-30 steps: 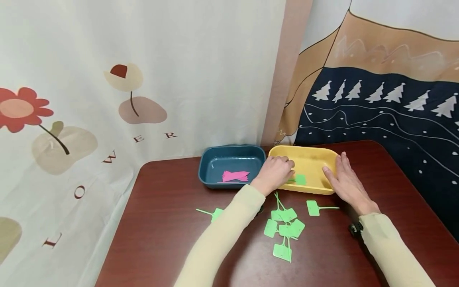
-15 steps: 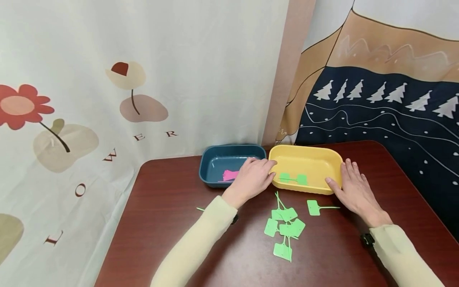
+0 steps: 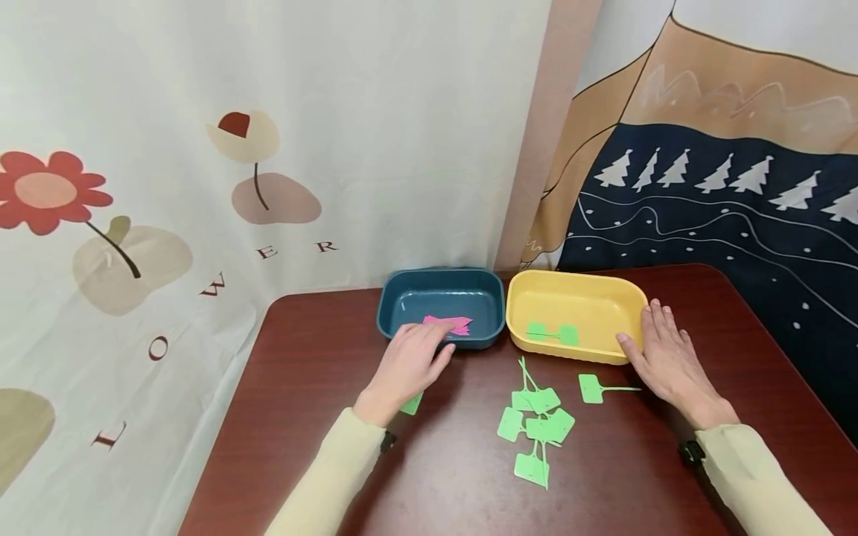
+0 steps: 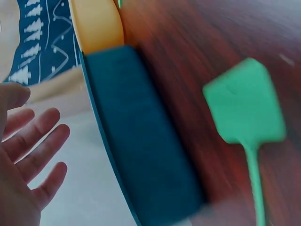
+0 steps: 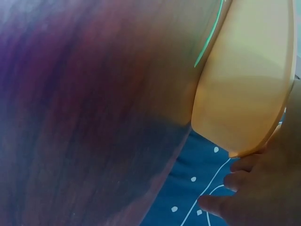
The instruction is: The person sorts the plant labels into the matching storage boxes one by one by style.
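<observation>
The right hand (image 3: 673, 368) lies straight-fingered against its end of the yellow bin (image 3: 590, 301) — likely steadying it. The left hand (image 3: 405, 365), fingers apart and gripping nothing, hangs before the blue bin (image 3: 429, 300); the green tag (image 3: 411, 404) below its wrist is mostly hidden by it from above. Beyond its fingertips sit pink tags (image 3: 462, 323). Between the hands, a loose green pile (image 3: 551, 426) overlaps, stems crossing — probably awkward to separate.
</observation>
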A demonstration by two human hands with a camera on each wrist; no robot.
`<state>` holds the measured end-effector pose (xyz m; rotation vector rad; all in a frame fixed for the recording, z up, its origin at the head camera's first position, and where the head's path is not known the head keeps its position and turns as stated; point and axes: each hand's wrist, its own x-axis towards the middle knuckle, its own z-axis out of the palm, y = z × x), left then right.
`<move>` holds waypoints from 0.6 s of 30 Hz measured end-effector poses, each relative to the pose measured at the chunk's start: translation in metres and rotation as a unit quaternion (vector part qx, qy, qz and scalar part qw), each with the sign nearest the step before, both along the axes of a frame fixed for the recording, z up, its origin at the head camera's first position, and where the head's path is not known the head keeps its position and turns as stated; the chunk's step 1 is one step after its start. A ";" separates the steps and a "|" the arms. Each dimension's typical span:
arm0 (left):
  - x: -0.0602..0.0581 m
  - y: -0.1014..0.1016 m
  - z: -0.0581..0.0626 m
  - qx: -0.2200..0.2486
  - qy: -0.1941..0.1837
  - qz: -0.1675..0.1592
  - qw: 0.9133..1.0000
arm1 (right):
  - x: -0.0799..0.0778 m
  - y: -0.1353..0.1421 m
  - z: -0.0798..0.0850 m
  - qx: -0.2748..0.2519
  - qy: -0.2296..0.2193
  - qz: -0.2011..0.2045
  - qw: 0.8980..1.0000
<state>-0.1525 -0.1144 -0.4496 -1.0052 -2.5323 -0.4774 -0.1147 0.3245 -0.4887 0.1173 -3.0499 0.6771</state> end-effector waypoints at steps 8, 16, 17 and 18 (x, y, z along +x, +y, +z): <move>0.008 -0.049 -0.009 0.001 -0.037 0.043 0.998 | 0.001 0.001 -0.001 -0.005 0.004 -0.001 1.000; 0.019 -0.087 -0.020 -0.029 -0.074 0.046 0.996 | -0.001 -0.002 -0.003 -0.007 0.004 0.001 1.000; 0.020 -0.089 -0.021 -0.031 -0.076 0.043 0.996 | 0.000 -0.002 -0.003 -0.008 0.003 0.001 1.000; 0.021 -0.091 -0.022 -0.033 -0.078 0.040 0.996 | 0.000 -0.003 -0.003 -0.009 0.003 0.001 1.000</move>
